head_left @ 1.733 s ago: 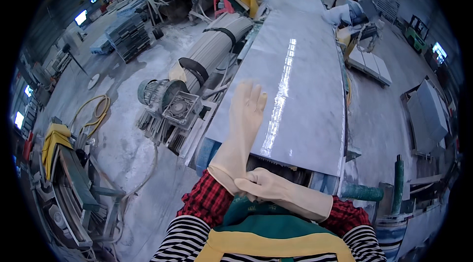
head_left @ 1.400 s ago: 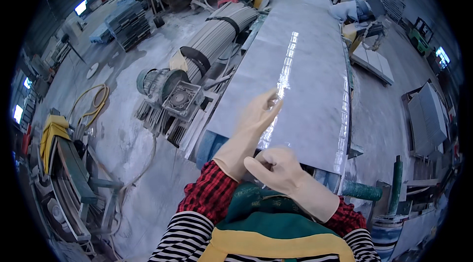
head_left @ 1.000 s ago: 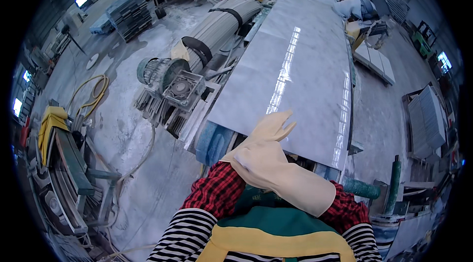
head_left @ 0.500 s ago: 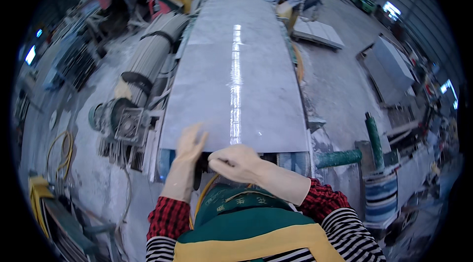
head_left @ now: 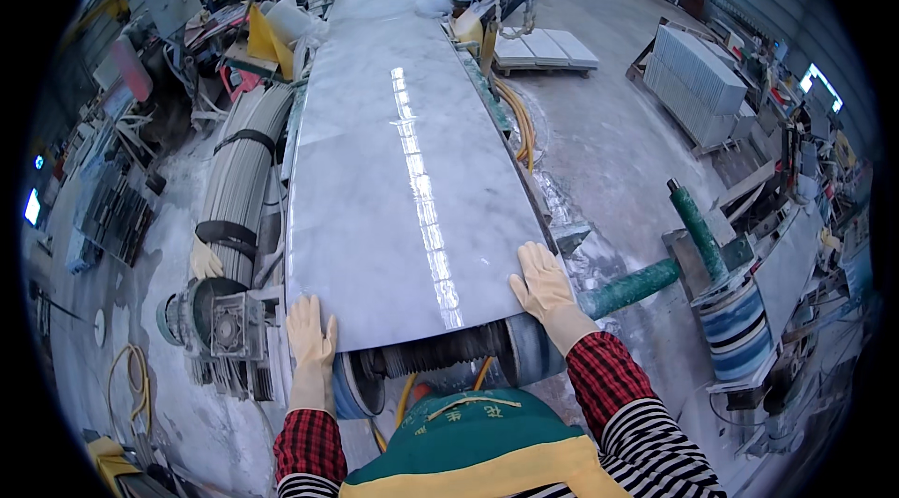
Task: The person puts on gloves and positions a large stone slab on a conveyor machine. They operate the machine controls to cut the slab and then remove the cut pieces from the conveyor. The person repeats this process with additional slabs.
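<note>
My left hand (head_left: 311, 337): gloved, fingers spread flat on near left corner of stone slab (head_left: 403, 170). Slab: long, polished, lying on roller (head_left: 440, 357); likely heavy, rigid, slick, chip-prone edges. My right hand (head_left: 543, 287): open palm on near right corner. Hold corners, not face.

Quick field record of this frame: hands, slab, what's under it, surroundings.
left hand: gloved, flat on near left corner of slab
right hand: gloved, flat on near right corner of slab
slab: long grey polished stone, lying flat, glossy streak down the middle
roller: under slab's near edge
motor: left of roller
green posts: right of slab
far end: a person standing
</note>
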A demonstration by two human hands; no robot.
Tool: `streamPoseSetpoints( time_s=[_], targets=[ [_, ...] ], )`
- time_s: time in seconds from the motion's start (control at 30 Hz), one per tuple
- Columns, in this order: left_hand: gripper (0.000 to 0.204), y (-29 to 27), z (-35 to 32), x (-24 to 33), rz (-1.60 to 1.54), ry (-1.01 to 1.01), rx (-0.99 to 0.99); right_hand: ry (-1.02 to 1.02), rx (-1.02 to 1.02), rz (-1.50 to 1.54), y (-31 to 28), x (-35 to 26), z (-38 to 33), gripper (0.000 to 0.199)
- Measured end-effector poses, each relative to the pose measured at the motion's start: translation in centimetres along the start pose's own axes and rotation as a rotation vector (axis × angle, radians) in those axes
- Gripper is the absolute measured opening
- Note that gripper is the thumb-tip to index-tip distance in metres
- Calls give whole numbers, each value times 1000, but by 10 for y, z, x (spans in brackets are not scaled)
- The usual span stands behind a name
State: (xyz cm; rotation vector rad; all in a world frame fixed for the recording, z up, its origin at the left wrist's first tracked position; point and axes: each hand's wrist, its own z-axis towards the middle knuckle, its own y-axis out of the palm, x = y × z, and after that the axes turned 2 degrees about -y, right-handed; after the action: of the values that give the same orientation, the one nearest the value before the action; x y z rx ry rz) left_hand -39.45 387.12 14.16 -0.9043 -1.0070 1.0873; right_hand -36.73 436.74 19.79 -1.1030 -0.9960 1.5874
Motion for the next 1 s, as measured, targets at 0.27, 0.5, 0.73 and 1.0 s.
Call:
streamPoseSetpoints(
  time_s=[0.27, 0.5, 0.73, 1.0],
  targets=[
    [65, 3, 7, 17, 62, 28, 4, -71, -75, 66, -1, 6, 23, 58],
    [64, 1, 5, 19, 78, 47, 27, -63, -54, 74, 6, 12, 22, 57],
    [70, -9, 12, 24, 88, 26, -69, -25, -103, 27, 5, 11, 23, 61],
    [78, -13, 16, 32, 169, -36, -215, -37, -121, 30, 1, 12, 23, 66]
  ],
)
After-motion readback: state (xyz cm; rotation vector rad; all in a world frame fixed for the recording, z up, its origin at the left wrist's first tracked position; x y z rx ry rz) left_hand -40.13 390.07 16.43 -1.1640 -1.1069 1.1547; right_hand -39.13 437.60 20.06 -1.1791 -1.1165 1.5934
